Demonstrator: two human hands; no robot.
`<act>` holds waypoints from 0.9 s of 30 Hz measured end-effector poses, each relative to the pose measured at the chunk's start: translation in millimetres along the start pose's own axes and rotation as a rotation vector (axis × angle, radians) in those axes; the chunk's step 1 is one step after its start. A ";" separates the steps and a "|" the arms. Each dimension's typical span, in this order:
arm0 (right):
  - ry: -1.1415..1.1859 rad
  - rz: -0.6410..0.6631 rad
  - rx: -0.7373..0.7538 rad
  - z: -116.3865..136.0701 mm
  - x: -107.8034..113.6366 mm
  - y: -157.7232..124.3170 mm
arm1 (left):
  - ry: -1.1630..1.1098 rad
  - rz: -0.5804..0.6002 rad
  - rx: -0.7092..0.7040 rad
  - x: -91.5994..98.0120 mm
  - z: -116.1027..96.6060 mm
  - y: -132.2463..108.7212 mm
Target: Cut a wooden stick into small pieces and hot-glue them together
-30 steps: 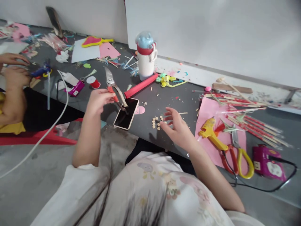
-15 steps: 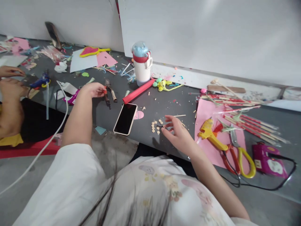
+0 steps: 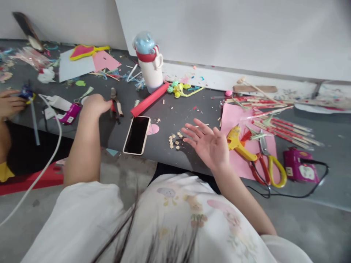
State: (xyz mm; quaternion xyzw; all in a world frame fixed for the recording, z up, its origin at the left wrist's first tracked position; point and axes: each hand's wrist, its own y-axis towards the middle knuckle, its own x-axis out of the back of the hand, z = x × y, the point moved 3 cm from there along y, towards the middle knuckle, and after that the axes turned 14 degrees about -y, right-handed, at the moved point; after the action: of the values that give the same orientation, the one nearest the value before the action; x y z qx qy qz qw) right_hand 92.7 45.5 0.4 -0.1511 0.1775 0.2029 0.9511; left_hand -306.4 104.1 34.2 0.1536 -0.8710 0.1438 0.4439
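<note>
My left hand (image 3: 94,105) rests on the dark table (image 3: 189,120), seen from the back. Its curled fingers close on the red handle of the pruning shears (image 3: 117,106), which lie flat on the table. A phone (image 3: 136,134) lies face up just right of that hand, near the table's edge. My right hand (image 3: 208,144) hovers palm up with the fingers spread and holds nothing. A small cluster of wooden beads (image 3: 174,140) lies just left of its fingertips. A yellow glue gun (image 3: 238,143) lies on pink paper (image 3: 238,117) to its right.
A red tube (image 3: 149,99) and a white bottle (image 3: 148,65) stand behind the phone. Scissors (image 3: 271,164), a magenta device (image 3: 300,170) with a cable and several red sticks (image 3: 285,126) fill the right. Another person's hand (image 3: 11,104) works at far left beside a white cable (image 3: 52,142).
My left hand carried the shears from above the phone to the table on its left and lowered them. My right hand turned palm up and spread its fingers.
</note>
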 end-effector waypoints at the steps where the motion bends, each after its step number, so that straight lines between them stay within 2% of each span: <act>1: 0.032 0.016 0.002 2.4 1.1 -1.6 | 0.146 -0.071 0.009 -3.9 -10.8 -12.7; 2: 0.042 0.025 0.006 4.8 2.2 -3.6 | 0.225 -0.133 -0.037 -10.1 -24.7 -27.3; 3: 0.035 0.031 0.005 6.9 3.3 -5.7 | 0.253 -0.267 -0.076 -15.8 -39.5 -44.1; 7: -0.099 -0.057 0.013 13.6 8.5 -13.8 | 0.085 -0.225 -0.448 -61.3 -101.8 -114.5; 11: -0.168 -0.086 0.022 16.3 13.2 -21.4 | -0.124 -0.029 -0.767 -102.9 -146.2 -166.9; 15: -0.130 -0.071 0.102 17.4 19.3 -29.6 | -0.199 0.126 -0.943 -130.5 -171.2 -194.5; 21: -0.180 -0.097 0.117 20.2 27.4 -38.7 | -0.201 0.296 -1.143 -152.3 -201.8 -224.5; 27: -0.336 -0.122 0.059 24.2 31.4 -46.0 | -0.090 0.422 -1.190 -172.0 -223.7 -238.9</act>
State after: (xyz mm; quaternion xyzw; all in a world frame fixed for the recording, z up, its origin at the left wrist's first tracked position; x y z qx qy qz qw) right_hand 146.5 24.4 19.4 -0.0979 0.0126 0.1618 0.9819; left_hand 47.2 -3.0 47.2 -0.2886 -0.8311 -0.2875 0.3785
